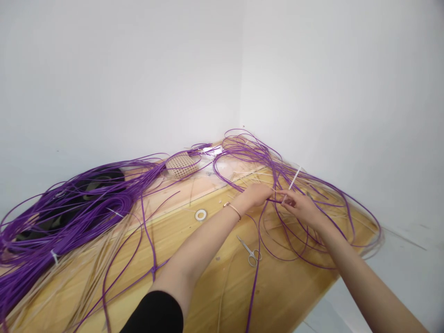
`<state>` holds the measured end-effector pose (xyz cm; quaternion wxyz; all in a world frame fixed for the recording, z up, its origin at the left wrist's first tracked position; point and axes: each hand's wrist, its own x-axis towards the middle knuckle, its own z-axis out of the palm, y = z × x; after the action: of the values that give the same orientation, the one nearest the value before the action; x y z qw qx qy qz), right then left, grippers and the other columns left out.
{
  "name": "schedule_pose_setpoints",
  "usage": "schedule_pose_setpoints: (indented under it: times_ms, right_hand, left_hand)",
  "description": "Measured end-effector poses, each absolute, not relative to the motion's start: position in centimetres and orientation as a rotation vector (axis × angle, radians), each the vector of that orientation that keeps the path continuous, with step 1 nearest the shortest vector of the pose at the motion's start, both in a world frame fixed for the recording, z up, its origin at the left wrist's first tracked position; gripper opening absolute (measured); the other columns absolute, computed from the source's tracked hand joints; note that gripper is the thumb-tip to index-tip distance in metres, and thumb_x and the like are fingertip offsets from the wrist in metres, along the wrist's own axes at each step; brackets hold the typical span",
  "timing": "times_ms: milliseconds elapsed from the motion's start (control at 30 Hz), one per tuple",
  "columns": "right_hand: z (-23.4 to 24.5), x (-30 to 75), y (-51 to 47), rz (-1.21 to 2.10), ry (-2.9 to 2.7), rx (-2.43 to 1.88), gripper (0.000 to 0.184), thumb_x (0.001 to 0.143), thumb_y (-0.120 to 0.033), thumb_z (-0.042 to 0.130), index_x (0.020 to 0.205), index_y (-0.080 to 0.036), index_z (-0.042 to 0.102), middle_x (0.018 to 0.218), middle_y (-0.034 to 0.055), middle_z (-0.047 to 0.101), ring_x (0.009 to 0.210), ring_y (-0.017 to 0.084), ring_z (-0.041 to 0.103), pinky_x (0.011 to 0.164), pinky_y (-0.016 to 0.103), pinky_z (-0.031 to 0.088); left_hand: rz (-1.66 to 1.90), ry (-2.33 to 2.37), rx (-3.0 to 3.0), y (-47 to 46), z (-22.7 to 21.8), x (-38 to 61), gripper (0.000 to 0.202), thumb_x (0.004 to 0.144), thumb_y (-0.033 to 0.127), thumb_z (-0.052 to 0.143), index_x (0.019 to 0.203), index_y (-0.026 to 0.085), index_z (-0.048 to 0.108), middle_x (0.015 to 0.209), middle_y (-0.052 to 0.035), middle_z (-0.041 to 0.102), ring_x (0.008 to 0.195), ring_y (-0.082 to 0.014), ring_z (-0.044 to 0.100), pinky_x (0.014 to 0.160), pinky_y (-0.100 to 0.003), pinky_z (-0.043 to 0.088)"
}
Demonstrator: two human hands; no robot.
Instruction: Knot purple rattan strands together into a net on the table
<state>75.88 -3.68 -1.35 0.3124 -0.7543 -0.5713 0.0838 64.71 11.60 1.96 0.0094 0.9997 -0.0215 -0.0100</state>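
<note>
My left hand (255, 194) and my right hand (301, 206) meet over the far right part of a wooden table (277, 296). Both pinch the same bunch of purple strands (277, 200) that loops out toward the table's corner. A white cable tie (294, 179) sticks up from the strands just above my right hand. A thin bracelet (233, 209) circles my left wrist. Small scissors (250, 252) lie shut on the wood below my hands.
A big coil of purple strands (69, 208) covers a dark object at the left. Pale natural strands (86, 273) spread along the near left. A woven piece (180, 165) sits at the back, a white tape ring (200, 214) mid-table. White walls close the corner.
</note>
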Motion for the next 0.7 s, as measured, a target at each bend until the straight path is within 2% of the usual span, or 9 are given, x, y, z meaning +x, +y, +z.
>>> schedule_pose_setpoints:
  times_ms: [300, 700]
  right_hand:
    - [-2.1, 76.3, -3.8, 0.175, -1.464, -1.984, 0.037, 0.073, -0.015, 0.051, 0.109, -0.017, 0.060, 0.075, 0.0040, 0.066, 0.059, 0.013, 0.060, 0.058, 0.024, 0.049]
    - [-1.4, 75.9, -3.8, 0.184, -1.509, -1.964, 0.038, 0.073, -0.016, 0.048, 0.110, -0.017, 0.059, 0.071, 0.0029, 0.065, 0.056, 0.013, 0.058, 0.054, 0.023, 0.047]
  left_hand:
    - [0.062, -0.071, 3.164, 12.5, 0.7, 64.3, 0.024, 0.084, 0.010, 0.042, 0.091, 0.015, 0.064, 0.093, -0.0110, 0.068, 0.091, -0.0228, 0.063, 0.077, -0.032, 0.049]
    - [0.073, -0.038, 3.094, 12.5, 0.8, 64.2, 0.024, 0.086, 0.013, 0.041, 0.095, 0.014, 0.064, 0.094, -0.0108, 0.068, 0.091, -0.0233, 0.063, 0.075, -0.033, 0.049]
